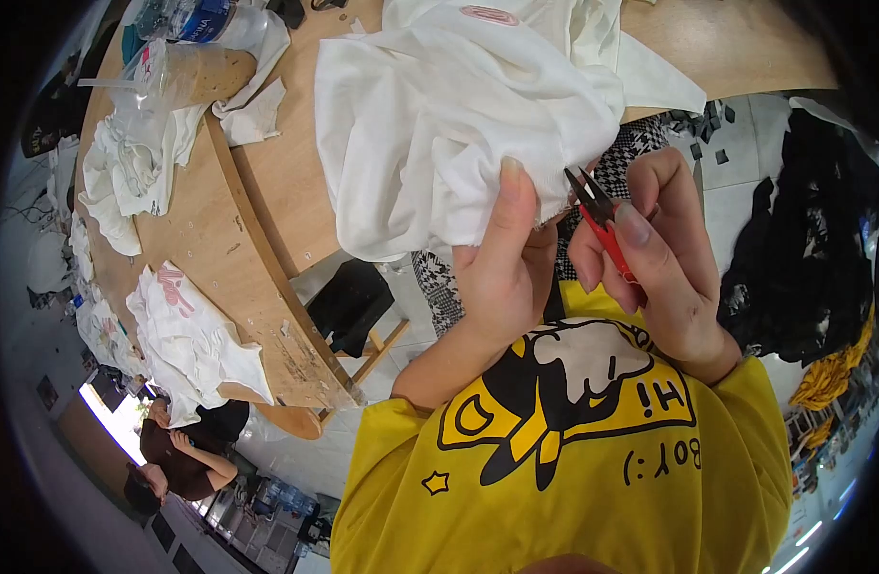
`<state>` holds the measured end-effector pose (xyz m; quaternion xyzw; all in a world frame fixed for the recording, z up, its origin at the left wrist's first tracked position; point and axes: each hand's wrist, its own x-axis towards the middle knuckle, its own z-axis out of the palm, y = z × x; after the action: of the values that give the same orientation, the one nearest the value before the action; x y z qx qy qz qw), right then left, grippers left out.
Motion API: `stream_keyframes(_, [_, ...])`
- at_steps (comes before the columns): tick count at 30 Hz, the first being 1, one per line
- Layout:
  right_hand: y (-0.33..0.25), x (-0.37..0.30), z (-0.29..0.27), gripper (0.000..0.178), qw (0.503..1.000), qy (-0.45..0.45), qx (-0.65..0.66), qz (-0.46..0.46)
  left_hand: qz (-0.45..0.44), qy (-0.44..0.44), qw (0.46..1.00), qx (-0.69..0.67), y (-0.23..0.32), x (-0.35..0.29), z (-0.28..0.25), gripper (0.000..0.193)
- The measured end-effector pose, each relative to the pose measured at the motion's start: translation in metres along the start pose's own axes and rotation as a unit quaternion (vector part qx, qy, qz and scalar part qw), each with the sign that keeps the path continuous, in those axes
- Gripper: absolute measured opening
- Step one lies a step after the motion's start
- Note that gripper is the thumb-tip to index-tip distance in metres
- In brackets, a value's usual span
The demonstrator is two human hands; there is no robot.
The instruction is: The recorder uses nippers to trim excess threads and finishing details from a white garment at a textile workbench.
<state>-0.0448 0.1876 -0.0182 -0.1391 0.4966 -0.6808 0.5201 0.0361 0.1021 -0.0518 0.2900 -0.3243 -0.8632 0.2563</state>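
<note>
A white garment (459, 124) with a small red print near its far edge drapes over the wooden table and hangs toward me. My left hand (502, 263) pinches its near edge, thumb on top and fingers underneath. In my right hand (674, 258) is a pair of red-handled thread snips (614, 247), held between thumb and fingers. Their dark blades stand apart, with the tips close to the garment's edge beside my left hand. Whether a thread lies between the blades is too small to tell.
On the wooden table (186, 277) at left lie white garment pieces (186, 320), a clear plastic cup (157, 86) and a water bottle (205, 21). A stool draped with black cloth (351, 304) stands below. Black fabric (793, 249) hangs at right. Another person (186, 454) sits at far lower left.
</note>
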Motion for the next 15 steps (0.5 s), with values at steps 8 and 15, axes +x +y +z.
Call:
stream_keyframes(8, [0.016,-0.001,0.004,0.016,1.000,0.007,0.027,-0.012,0.005,-0.014,1.000,-0.018,-0.005,-0.004,0.004,0.049])
stream_keyframes(15, [0.017,0.000,-0.003,0.019,0.993,0.008,0.076,-0.087,-0.015,-0.048,0.987,-0.151,-0.002,0.000,-0.001,0.047])
